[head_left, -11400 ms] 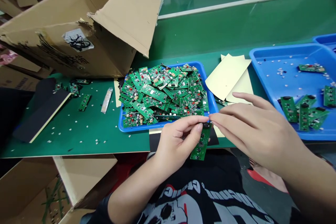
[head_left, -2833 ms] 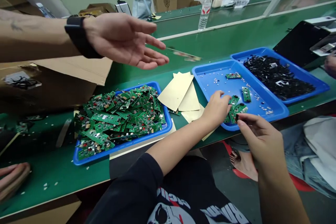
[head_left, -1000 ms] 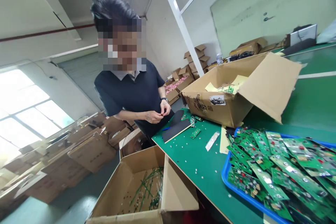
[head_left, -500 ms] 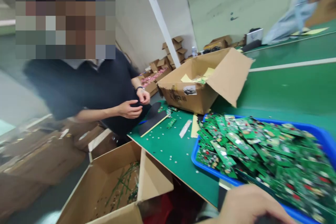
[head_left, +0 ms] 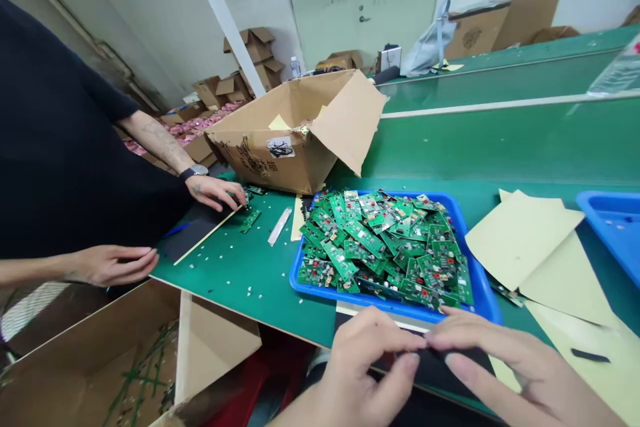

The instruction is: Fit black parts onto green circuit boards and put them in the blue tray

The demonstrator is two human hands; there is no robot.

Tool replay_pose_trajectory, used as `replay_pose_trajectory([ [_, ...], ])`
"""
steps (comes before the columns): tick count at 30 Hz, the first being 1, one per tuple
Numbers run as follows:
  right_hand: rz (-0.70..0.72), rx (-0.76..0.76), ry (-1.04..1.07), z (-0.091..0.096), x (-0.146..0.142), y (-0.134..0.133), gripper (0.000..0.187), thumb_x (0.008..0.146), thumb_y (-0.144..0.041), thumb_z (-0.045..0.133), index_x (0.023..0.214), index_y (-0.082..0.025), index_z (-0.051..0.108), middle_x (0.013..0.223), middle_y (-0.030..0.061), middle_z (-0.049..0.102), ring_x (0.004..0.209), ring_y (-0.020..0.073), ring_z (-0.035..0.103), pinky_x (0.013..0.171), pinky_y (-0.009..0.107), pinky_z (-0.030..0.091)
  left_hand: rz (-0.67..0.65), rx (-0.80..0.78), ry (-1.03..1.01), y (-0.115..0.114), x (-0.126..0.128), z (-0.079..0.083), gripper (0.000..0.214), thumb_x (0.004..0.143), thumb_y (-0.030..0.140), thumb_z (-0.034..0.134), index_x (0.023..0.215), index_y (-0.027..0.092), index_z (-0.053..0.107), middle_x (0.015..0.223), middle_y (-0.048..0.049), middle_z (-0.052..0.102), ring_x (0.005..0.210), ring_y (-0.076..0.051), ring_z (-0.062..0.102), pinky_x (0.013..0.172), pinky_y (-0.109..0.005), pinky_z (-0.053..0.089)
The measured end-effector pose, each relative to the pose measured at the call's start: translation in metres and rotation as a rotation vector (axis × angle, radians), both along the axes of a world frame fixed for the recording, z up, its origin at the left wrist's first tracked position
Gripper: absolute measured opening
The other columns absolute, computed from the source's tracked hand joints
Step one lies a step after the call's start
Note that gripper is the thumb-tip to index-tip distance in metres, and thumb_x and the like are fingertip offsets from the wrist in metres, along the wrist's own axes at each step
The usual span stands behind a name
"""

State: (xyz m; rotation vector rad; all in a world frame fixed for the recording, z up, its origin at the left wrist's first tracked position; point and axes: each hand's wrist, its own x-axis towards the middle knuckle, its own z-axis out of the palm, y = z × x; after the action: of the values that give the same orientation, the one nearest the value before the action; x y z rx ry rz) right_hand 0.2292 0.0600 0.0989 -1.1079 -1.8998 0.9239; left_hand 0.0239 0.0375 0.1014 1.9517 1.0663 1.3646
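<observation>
My left hand (head_left: 367,363) is at the bottom centre, its fingers curled with thumb and index finger close together. My right hand (head_left: 520,363) comes in from the lower right, thumb and index finger nearly pinched. Their fingertips meet in front of the blue tray (head_left: 485,290). Something small and dark seems to be between the fingertips, too hidden to name. A heap of green circuit boards (head_left: 380,240) fills the tray just beyond my hands. Beneath my hands lies a dark mat (head_left: 463,355) at the table edge.
Opposite on the left, a co-worker's hand (head_left: 217,192) touches boards on the green table (head_left: 280,273). An open carton (head_left: 280,160) stands behind the tray; another carton (head_left: 220,340) sits below the table edge. Yellow sheets (head_left: 520,233) and a second blue tray (head_left: 607,203) lie right.
The view has swung to the right, so the tray sits nearer the middle. Both my hands now show, fingertips together. The co-worker has reached one hand to the boards on the table.
</observation>
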Motion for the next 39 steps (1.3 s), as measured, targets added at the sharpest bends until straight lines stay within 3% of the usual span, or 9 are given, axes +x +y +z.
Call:
replay_pose_trajectory([
  [2, 0.08, -0.153, 0.026, 0.001, -0.008, 0.001, 0.021, 0.086, -0.045, 0.06, 0.084, -0.03, 0.075, 0.08, 0.0002, 0.074, 0.077, 0.0187, 0.072, 0.072, 0.023, 0.06, -0.021, -0.02, 0.009, -0.002, -0.001, -0.004, 0.02, 0.083, 0.012, 0.059, 0.099, 0.019, 0.068, 0.07, -0.0034, 0.062, 0.059, -0.011, 0.057, 0.054, -0.019, 0.048],
  [6, 0.028, -0.437, 0.111, -0.015, -0.01, -0.005, 0.029, 0.087, -0.044, 0.057, 0.103, -0.024, 0.071, 0.085, 0.0057, 0.072, 0.081, 0.0223, 0.07, 0.076, 0.032, 0.059, -0.091, -0.014, 0.034, -0.002, -0.003, -0.008, 0.025, 0.081, 0.009, 0.058, 0.103, 0.018, 0.067, 0.072, -0.0037, 0.061, 0.058, -0.011, 0.055, 0.052, -0.018, 0.047],
  [11, 0.031, -0.396, 0.053, -0.021, -0.009, -0.005, 0.027, 0.085, -0.045, 0.058, 0.078, -0.022, 0.07, 0.081, 0.0056, 0.07, 0.077, 0.0227, 0.067, 0.07, 0.03, 0.058, -0.072, -0.043, 0.159, -0.001, -0.006, -0.005, 0.024, 0.085, 0.011, 0.056, 0.104, 0.017, 0.068, 0.076, -0.005, 0.062, 0.064, -0.012, 0.059, 0.057, -0.019, 0.051],
  [16, 0.125, -0.364, -0.055, -0.019, -0.003, 0.003, 0.023, 0.087, -0.04, 0.055, 0.075, -0.024, 0.068, 0.075, 0.0009, 0.069, 0.069, 0.0181, 0.066, 0.063, 0.023, 0.055, -0.025, -0.08, 0.33, 0.004, -0.008, -0.007, 0.02, 0.087, 0.015, 0.056, 0.102, 0.019, 0.068, 0.095, -0.0081, 0.064, 0.074, -0.013, 0.064, 0.068, -0.023, 0.056],
  [21, -0.148, -0.344, 0.021, -0.027, 0.005, -0.001, 0.026, 0.084, -0.045, 0.058, 0.074, -0.023, 0.067, 0.074, 0.0025, 0.067, 0.065, 0.0182, 0.063, 0.055, 0.022, 0.052, 0.179, 0.011, 0.655, 0.019, -0.008, -0.02, 0.028, 0.091, 0.011, 0.046, 0.117, 0.014, 0.055, 0.108, -0.0127, 0.065, 0.099, -0.023, 0.067, 0.085, -0.035, 0.058],
  [26, -0.314, -0.427, 0.231, -0.023, 0.002, -0.005, 0.036, 0.077, -0.058, 0.066, 0.074, -0.022, 0.068, 0.074, 0.0028, 0.065, 0.067, 0.0176, 0.06, 0.06, 0.023, 0.051, 0.25, 0.072, 0.974, 0.031, -0.008, -0.032, 0.035, 0.083, -0.006, 0.04, 0.106, 0.012, 0.059, 0.1, -0.0107, 0.066, 0.082, -0.021, 0.068, 0.067, -0.029, 0.058],
  [33, -0.268, -0.425, 0.444, -0.026, 0.01, 0.005, 0.024, 0.08, -0.047, 0.068, 0.078, -0.023, 0.067, 0.082, 0.0038, 0.064, 0.077, 0.0175, 0.061, 0.066, 0.022, 0.052, 0.259, 0.29, 0.726, 0.041, -0.01, -0.009, 0.011, 0.084, 0.008, 0.055, 0.084, 0.018, 0.061, 0.081, -0.0043, 0.067, 0.078, -0.02, 0.061, 0.072, -0.033, 0.053],
  [36, -0.124, -0.319, 0.376, -0.024, 0.014, 0.01, 0.015, 0.084, -0.039, 0.066, 0.083, -0.024, 0.069, 0.085, 0.0043, 0.065, 0.082, 0.0178, 0.063, 0.071, 0.023, 0.054, 0.142, 0.128, 0.528, 0.043, -0.008, 0.002, 0.011, 0.082, 0.009, 0.054, 0.086, 0.019, 0.059, 0.092, -0.0061, 0.07, 0.093, -0.022, 0.065, 0.083, -0.035, 0.052],
  [39, -0.124, -0.22, 0.349, -0.019, 0.011, 0.01, 0.009, 0.088, -0.034, 0.062, 0.086, -0.026, 0.067, 0.088, 0.0028, 0.065, 0.088, 0.0169, 0.062, 0.077, 0.022, 0.053, 0.078, -0.157, 0.373, 0.045, -0.003, 0.007, 0.01, 0.084, 0.013, 0.052, 0.089, 0.018, 0.059, 0.088, -0.0053, 0.07, 0.081, -0.017, 0.066, 0.073, -0.028, 0.053],
])
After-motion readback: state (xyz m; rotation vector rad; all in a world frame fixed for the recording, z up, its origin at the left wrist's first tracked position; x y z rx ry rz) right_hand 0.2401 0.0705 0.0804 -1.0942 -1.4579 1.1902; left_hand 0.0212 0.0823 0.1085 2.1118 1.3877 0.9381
